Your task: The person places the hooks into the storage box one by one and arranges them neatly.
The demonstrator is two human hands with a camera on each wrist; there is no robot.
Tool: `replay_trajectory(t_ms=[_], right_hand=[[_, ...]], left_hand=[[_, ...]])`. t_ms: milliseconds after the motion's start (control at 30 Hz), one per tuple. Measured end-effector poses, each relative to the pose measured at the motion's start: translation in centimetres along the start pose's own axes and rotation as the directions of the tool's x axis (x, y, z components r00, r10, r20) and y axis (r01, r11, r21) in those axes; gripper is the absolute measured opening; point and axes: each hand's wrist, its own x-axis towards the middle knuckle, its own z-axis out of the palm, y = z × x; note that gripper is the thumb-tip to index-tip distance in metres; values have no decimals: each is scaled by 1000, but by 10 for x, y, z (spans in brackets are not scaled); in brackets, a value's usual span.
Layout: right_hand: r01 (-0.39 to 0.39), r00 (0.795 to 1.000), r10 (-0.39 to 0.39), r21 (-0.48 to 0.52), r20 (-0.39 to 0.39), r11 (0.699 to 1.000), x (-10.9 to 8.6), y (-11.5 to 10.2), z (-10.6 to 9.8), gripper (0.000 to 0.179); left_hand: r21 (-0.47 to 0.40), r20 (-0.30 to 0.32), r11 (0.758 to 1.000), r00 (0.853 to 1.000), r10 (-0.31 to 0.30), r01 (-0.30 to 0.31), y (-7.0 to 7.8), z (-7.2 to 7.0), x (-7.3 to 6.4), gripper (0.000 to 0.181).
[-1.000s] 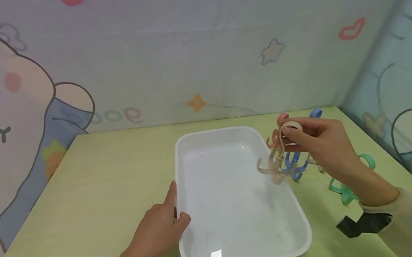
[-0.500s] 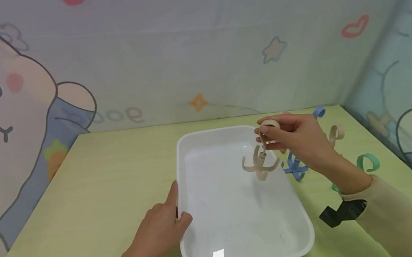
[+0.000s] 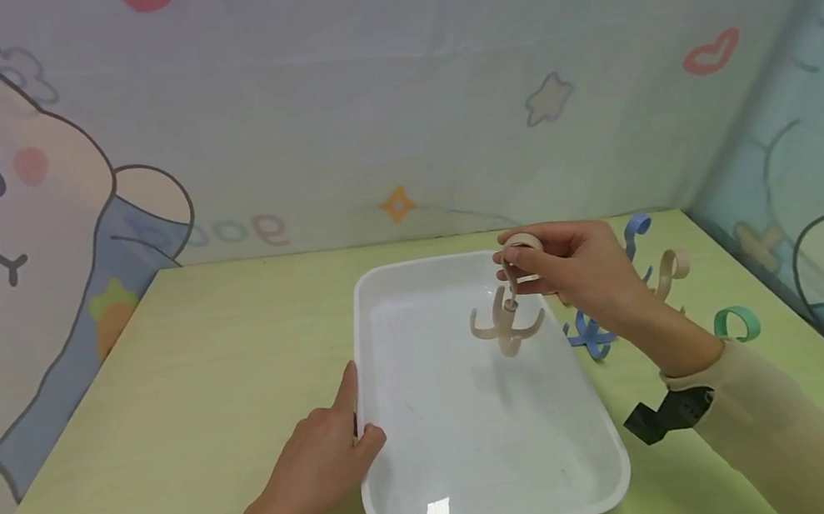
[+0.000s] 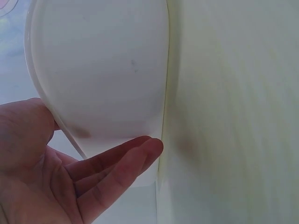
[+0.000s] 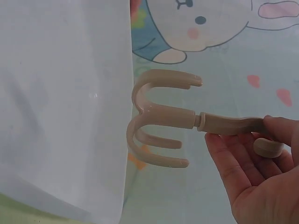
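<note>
My right hand [image 3: 585, 268] holds a beige multi-prong hanging hook [image 3: 506, 327] by its curled top, thumb against the curl. The hook hangs upright, prongs lowest, over the far right part of a white tray [image 3: 460, 428]. In the right wrist view several upturned prongs show on the hook [image 5: 163, 114], below a swivel joint. My left hand [image 3: 321, 451] is at the tray's left rim, thumb over the edge and fingers along the outer wall. The left wrist view shows those fingers [image 4: 117, 172] close against the tray's side [image 4: 103, 70].
Right of the tray lie more such hooks: blue ones [image 3: 590, 334], a beige one [image 3: 672, 265] and a green one [image 3: 737, 323], partly hidden by my right arm. The table [image 3: 191, 381] ends at a cartoon-printed cloth backdrop [image 3: 338, 131].
My right hand has carried the beige hook leftward, from the tray's right rim to over its inside. My left hand stays at the left rim.
</note>
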Motion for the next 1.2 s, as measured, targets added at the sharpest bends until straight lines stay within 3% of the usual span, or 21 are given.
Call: replay_trajectory(t_ms=[900,1200], right_hand=[[9,999,-12,68,43,998,16,4,21,35],[1,999,-2,24,48,1000,23,-1,27,36]], left_hand=[[13,4,1000,1000,3,-3,-3,3,-2,80],[24,-15,1000,1000,13,-13,0,3,-1,79]])
